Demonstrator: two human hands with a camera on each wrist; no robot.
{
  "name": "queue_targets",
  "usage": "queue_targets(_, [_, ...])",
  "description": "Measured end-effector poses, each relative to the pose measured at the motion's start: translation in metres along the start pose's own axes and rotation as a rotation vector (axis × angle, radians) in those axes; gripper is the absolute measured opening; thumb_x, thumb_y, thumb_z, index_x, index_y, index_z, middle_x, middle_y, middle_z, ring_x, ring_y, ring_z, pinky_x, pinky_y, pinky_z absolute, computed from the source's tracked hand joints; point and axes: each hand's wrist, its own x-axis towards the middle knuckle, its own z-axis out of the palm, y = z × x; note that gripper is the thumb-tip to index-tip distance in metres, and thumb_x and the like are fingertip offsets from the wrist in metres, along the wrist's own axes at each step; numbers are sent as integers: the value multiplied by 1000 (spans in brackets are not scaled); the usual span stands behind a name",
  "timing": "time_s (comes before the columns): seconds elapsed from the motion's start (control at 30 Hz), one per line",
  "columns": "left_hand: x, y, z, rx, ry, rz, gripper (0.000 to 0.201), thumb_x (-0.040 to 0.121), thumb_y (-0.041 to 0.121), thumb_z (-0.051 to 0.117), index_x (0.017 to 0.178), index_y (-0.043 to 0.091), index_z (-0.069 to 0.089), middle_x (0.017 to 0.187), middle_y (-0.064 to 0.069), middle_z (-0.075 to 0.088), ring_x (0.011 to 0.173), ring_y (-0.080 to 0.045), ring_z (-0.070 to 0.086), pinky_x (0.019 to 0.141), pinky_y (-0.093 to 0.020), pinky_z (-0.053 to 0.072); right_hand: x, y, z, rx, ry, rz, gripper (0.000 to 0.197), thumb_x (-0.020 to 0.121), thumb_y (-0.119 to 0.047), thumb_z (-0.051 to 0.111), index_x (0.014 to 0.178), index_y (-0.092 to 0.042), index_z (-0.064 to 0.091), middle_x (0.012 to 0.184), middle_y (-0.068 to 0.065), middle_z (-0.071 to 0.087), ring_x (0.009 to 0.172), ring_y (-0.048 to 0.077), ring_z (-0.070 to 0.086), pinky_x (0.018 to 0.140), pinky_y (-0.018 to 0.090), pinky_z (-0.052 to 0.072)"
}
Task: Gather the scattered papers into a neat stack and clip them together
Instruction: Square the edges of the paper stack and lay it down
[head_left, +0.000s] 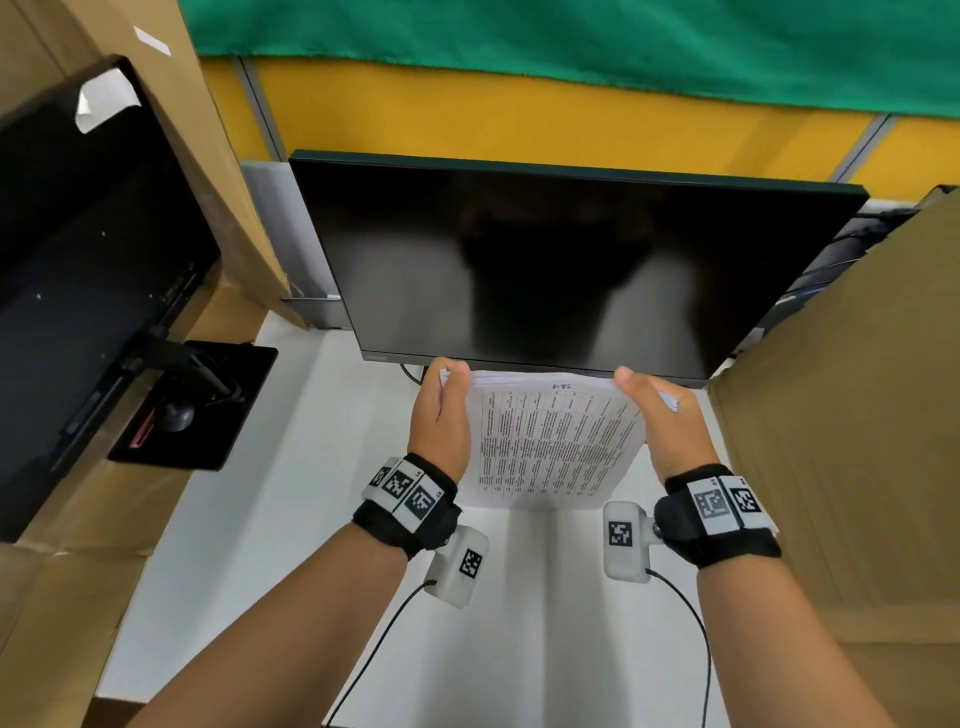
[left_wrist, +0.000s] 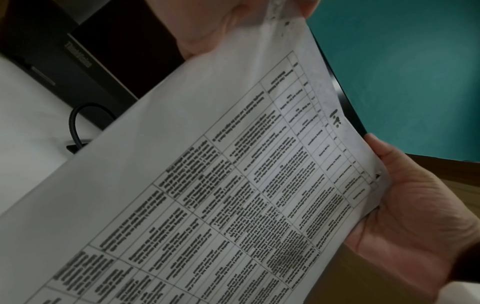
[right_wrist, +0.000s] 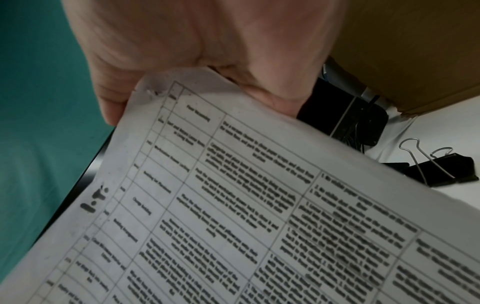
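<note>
Gripping opposite top corners, left hand (head_left: 440, 415) and right hand (head_left: 670, 423) hold the paper stack (head_left: 550, 441) between them.

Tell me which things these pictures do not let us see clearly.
- Text on the papers: too small in the head view, blurred in both wrist views.
- Binder clip: right wrist view only, partly behind the papers.
- Left hand and right hand: fingers behind the papers.
- Number of sheets: edges too fine.
</note>
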Motion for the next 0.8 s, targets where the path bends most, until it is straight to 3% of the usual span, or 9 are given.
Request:
queue_targets(0.07, [1, 0, 0, -5, -4, 1, 30, 99, 23, 36, 69, 26, 37, 64, 13, 35, 62, -8, 34, 58, -18, 33, 0, 0, -1, 16, 2, 14, 44, 91, -47, 51, 53, -25, 56, 56, -6, 55, 57, 11, 51, 66, 32, 37])
queue_targets(0.13, [1, 1, 0, -14, -5, 13, 28, 99, 20, 35, 71, 20, 34, 66, 11, 33, 63, -8, 32, 57, -19, 32, 0, 0, -2, 26, 8, 30, 44, 88, -51, 50, 55, -23, 58, 59, -4, 58, 61, 15, 52, 66, 32, 37])
queue_targets(0.27, [0, 3, -1, -36, -13, 22, 27, 99, 22, 36, 74, 12, 37, 66, 6, 34, 61, -8, 33, 57, -18, 32, 1, 0, -2, 14, -6, 32, 43, 80, -59, 52, 55, -24, 60, 59, -4, 59, 64, 17, 53, 69, 34, 38])
queue_targets(0.4, [2, -1, -2, -1, -53, -11, 31, 80, 45, 58, 78, 17, 45, 71, 6, 47, 62, -4, 47, 59, -14, 42, 3, 1, -3, 10, -37, -15, 35, 77, -55, 57, 55, -29, 66, 56, -8, 61, 57, 7, 54, 65, 29, 38])
queue_targets(0.47, [3, -4, -2, 9, -66, -33, 33, 75, 43, 67, 81, 19, 47, 75, 4, 52, 66, -7, 54, 59, -18, 45, 5, 3, -3, 0, -46, -43, 40, 71, -59, 59, 62, -21, 69, 60, -3, 62, 63, 14, 55, 66, 32, 39])
queue_targets(0.53, [3, -3, -1, 12, -51, -46, 32, 77, 38, 70, 81, 18, 46, 73, 4, 52, 63, -6, 54, 56, -17, 45, 6, 4, -4, -9, -42, -49, 48, 68, -61, 59, 67, -13, 69, 64, 3, 63, 67, 20, 56, 68, 35, 40])
queue_targets(0.6, [2, -1, -1, 0, -38, -54, 29, 83, 32, 70, 82, 15, 46, 68, 5, 53, 56, 0, 54, 52, -14, 44, 6, 4, -4, -14, -47, -46, 44, 68, -61, 59, 65, -19, 69, 63, 0, 64, 67, 19, 57, 68, 34, 41])
queue_targets(0.67, [2, 2, -1, -1, -36, -72, 26, 87, 29, 66, 84, 11, 47, 67, 5, 53, 52, 4, 53, 50, -11, 43, 5, 4, -4, -22, -67, -52, 43, 68, -62, 59, 64, -21, 69, 64, -1, 64, 68, 19, 57, 69, 34, 41])
queue_targets(0.8, [2, 6, -2, -27, -42, -112, 19, 96, 26, 52, 89, 8, 51, 65, 7, 53, 51, 6, 52, 50, -6, 41, 7, 4, -5, -42, -81, -58, 53, 67, -62, 59, 72, -10, 69, 67, 1, 65, 70, 20, 58, 69, 34, 40])
